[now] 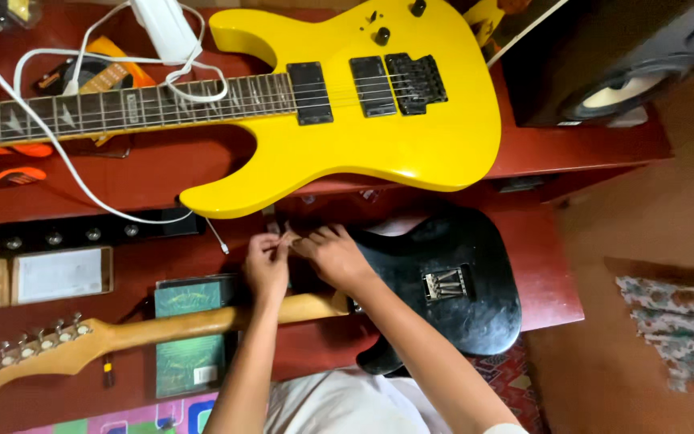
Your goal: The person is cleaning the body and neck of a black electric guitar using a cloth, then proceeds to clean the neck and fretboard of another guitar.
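My left hand [267, 261] and my right hand [332, 255] meet fingertip to fingertip over the near edge of the red table, just below the yellow electric guitar [411, 141]. Both pinch something very small between the fingers; what it is cannot be made out. Under my right forearm lies a black guitar body [459, 281], back side up, with a spring cavity showing. Its pale wooden neck [162, 325] runs left beneath my wrists to a headstock [26, 354] with tuners.
A white cable [58, 137] and white adapter [162, 28] lie across the yellow guitar's neck. A green book [190, 337] sits under the wooden neck. A dark speaker [620, 64] stands at the upper right. Orange-handled tools [6, 173] lie at the left.
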